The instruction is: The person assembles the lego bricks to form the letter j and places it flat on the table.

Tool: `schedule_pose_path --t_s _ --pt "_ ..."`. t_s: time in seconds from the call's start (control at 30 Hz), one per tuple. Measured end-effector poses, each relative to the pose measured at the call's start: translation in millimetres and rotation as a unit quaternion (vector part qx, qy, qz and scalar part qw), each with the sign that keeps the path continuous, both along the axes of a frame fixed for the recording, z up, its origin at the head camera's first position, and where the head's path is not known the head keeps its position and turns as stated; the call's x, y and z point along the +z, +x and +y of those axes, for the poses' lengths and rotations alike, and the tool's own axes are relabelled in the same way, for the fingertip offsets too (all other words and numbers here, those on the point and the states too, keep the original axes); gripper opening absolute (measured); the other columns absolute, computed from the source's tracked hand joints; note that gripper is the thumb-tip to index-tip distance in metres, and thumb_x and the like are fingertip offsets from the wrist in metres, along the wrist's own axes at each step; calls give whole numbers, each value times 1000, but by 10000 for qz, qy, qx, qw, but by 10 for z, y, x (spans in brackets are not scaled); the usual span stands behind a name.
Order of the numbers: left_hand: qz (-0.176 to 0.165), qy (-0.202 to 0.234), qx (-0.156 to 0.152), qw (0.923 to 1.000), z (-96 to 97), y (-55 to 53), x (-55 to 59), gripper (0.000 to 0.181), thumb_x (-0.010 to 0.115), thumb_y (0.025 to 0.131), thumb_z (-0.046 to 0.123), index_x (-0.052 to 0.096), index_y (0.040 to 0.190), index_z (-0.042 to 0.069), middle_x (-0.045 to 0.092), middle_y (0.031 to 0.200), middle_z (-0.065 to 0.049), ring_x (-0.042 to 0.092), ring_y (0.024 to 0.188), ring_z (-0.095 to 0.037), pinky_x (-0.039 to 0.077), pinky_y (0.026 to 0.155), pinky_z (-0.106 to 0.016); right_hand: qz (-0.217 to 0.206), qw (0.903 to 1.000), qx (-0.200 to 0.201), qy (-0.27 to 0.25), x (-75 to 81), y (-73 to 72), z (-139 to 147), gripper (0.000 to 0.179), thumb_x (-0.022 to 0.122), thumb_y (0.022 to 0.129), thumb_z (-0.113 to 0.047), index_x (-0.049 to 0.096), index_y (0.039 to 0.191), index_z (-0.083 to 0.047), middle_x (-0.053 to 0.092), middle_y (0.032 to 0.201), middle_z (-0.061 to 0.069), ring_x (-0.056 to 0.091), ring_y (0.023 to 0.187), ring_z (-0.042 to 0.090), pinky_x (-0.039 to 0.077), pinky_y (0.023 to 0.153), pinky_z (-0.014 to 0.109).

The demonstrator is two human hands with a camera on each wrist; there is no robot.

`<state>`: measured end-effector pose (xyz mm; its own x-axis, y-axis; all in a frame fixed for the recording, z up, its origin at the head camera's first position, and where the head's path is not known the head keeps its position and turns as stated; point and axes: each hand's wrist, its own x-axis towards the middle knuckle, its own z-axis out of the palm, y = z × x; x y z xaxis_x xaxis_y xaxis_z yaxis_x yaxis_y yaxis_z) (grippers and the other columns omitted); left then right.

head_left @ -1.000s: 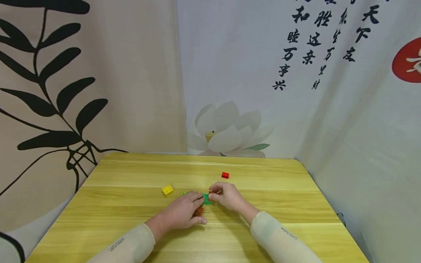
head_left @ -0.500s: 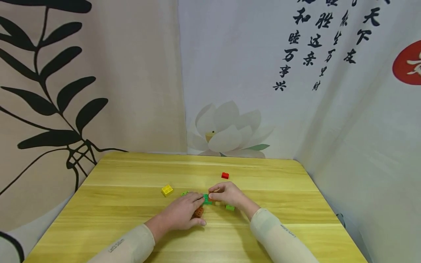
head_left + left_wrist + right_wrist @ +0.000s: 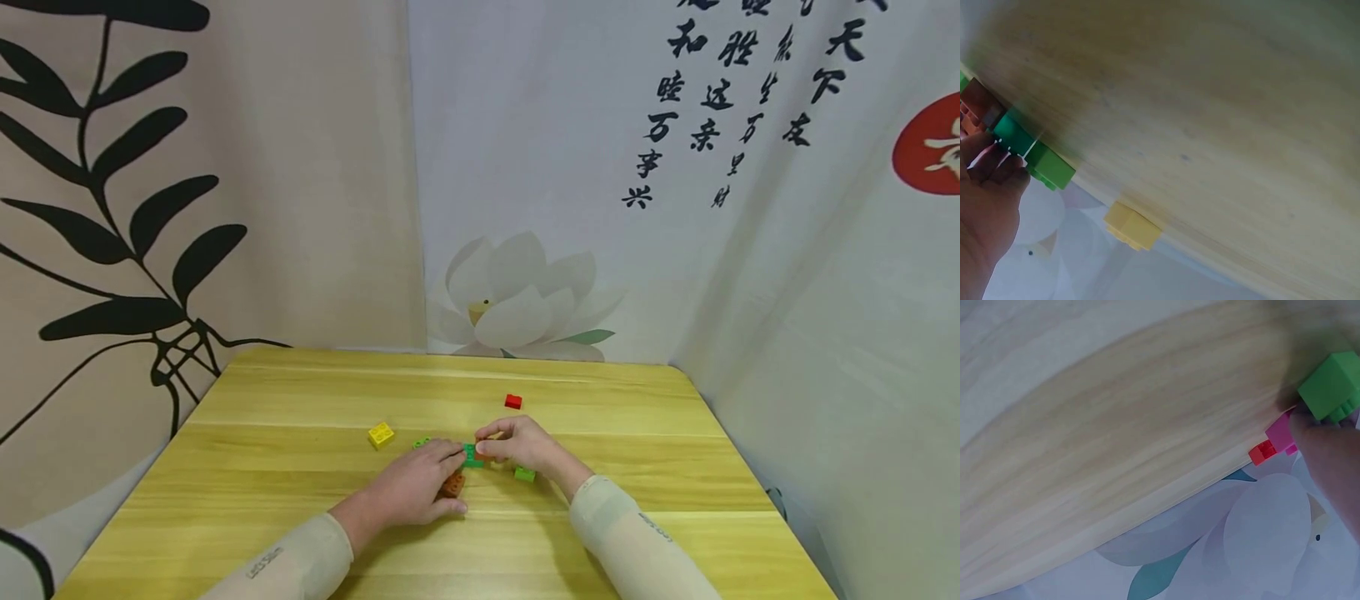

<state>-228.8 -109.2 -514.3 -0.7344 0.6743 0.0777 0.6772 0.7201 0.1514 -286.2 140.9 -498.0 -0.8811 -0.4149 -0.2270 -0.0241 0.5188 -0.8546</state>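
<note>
In the head view my left hand point(image 3: 416, 482) lies over the bricks with its thumb held away, its fingertips touching a dark green toy building brick point(image 3: 473, 456). A brown brick point(image 3: 453, 485) shows under that hand, between fingers and thumb. At the green brick's right side my right hand point(image 3: 521, 443) pinches an orange-brown brick point(image 3: 481, 450) between thumb and fingers, mostly hidden. Whether the two bricks are joined I cannot tell. The left wrist view shows the left hand point(image 3: 991, 206) beside the dark green brick point(image 3: 1014, 132), a brown brick point(image 3: 982, 103) and a light green one point(image 3: 1052, 165).
A yellow brick point(image 3: 381, 434) lies left on the wooden table point(image 3: 300, 475). A red brick point(image 3: 513, 402) lies farther back. One light green brick point(image 3: 524, 474) sits below the right wrist, another point(image 3: 422, 442) behind the left hand. The right wrist view also shows a pink brick point(image 3: 1280, 433).
Between the first frame and now, the light green brick below the right wrist has come into sight. Both hands stay nearly still at the same bricks.
</note>
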Motion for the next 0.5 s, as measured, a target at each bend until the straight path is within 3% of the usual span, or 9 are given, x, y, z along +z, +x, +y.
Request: schedule_pose_path --t_s 0.5 --pt "-99 57 62 9999 -9 10 12 80 72 99 57 54 156 4 54 161 -11 51 150 -32 44 125 -51 -57 10000 -35 -59 0 3 1 36 78 99 -36 78 129 -15 79 108 1 71 95 23 59 83 36"
